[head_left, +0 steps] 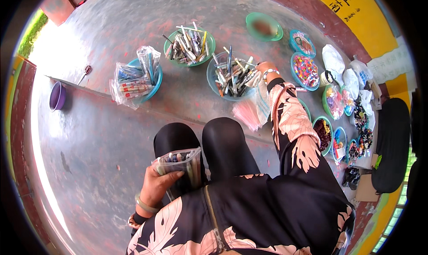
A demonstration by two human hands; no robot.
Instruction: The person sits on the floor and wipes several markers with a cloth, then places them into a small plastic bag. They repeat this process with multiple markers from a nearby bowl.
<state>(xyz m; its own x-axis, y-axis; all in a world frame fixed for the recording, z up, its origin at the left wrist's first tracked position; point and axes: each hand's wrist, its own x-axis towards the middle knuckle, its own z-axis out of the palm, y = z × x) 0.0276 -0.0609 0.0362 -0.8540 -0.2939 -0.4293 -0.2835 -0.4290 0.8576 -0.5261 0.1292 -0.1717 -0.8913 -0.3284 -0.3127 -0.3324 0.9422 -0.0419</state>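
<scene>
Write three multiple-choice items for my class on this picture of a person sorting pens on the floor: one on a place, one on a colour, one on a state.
1. Where is the right hand?
A. On the purple bowl
B. At the rim of the blue bowl of pens
C. On the person's knee

2. What colour is the small bowl standing alone at the far left?
A. Purple
B. Yellow
C. White

3. What state is the left hand in?
A. Open and empty
B. Flat on the floor
C. Shut on a clear plastic bag of pens

Answers: 1 B, the outstretched arm ends at that bowl's right edge. 2 A, it shows plainly purple against the grey floor. 3 C, the fingers wrap the bag, held beside the knees.
</scene>
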